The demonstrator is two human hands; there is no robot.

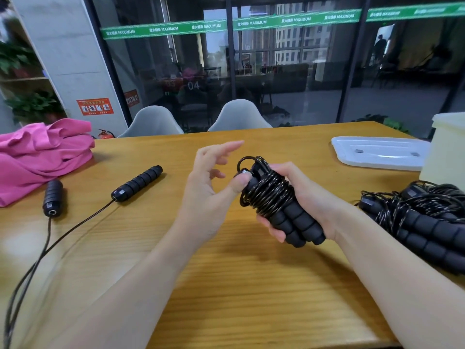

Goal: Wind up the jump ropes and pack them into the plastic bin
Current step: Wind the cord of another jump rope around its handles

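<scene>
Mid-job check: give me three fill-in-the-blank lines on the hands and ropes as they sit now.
1. The right hand grips the wound black jump rope by its foam ____.
2. The unwound black jump rope lies toward the ____ side of the wooden table.
3. The crumpled cloth is ____.

Missing: handles; left; pink

I see a wooden bench point(251, 285). A pink cloth point(42, 154) lies bunched on its far left corner. Two grey chairs point(239, 114) stand behind the far edge, before a glass wall point(289, 71). Potted plants point(32, 104) occupy shelves at left.
</scene>
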